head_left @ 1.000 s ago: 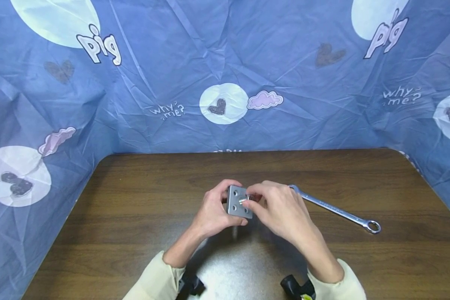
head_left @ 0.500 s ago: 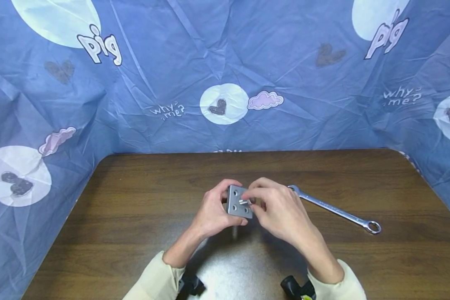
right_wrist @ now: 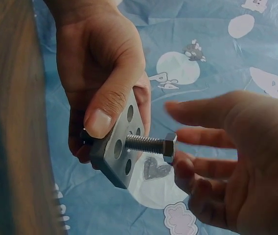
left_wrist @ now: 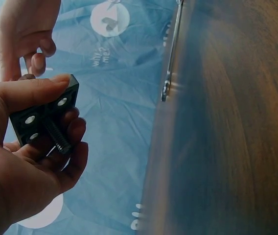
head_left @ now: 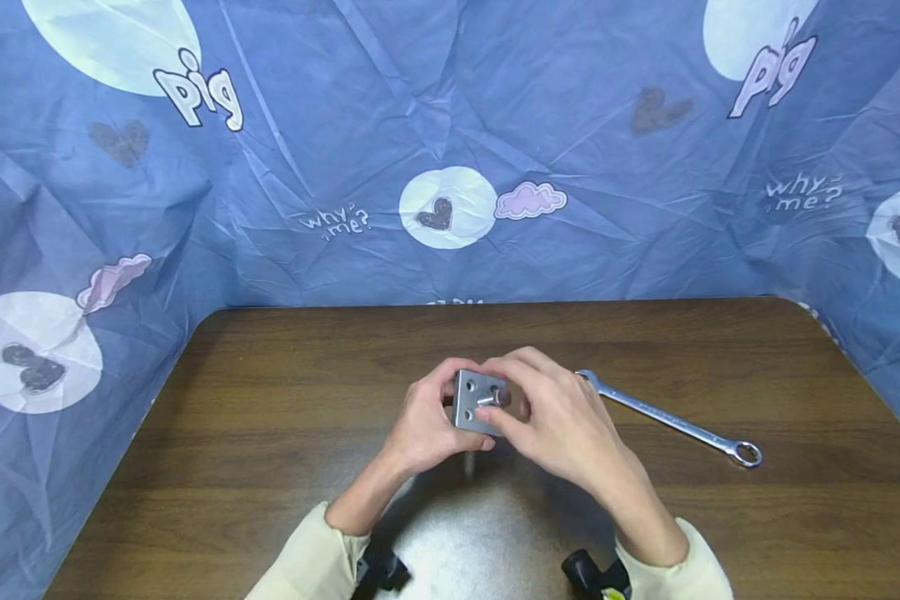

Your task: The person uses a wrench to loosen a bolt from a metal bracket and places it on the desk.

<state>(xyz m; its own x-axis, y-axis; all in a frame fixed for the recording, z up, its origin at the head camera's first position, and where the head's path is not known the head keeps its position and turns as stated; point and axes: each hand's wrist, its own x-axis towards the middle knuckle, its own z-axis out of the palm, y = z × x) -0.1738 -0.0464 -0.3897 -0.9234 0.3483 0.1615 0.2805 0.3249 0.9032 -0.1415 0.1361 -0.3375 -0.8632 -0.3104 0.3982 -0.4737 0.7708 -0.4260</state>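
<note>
Over the table (head_left: 270, 400), the left hand (head_left: 423, 425) grips a metal block (head_left: 469, 402) by its edges, a bolt (right_wrist: 146, 144) standing through it, while the right hand (head_left: 562, 412) hangs loose just beside the bolt's head (right_wrist: 169, 148), with a wrench (head_left: 671, 419) lying to the right.

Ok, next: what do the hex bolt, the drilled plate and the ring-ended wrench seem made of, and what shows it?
Hex bolt: bright metal, probably steel, by its glinting threads. Drilled plate: grey metal, satin, soft sheen; steel or aluminium stays open. Ring-ended wrench: polished, likely chromed steel, from sharp highlights.
</note>
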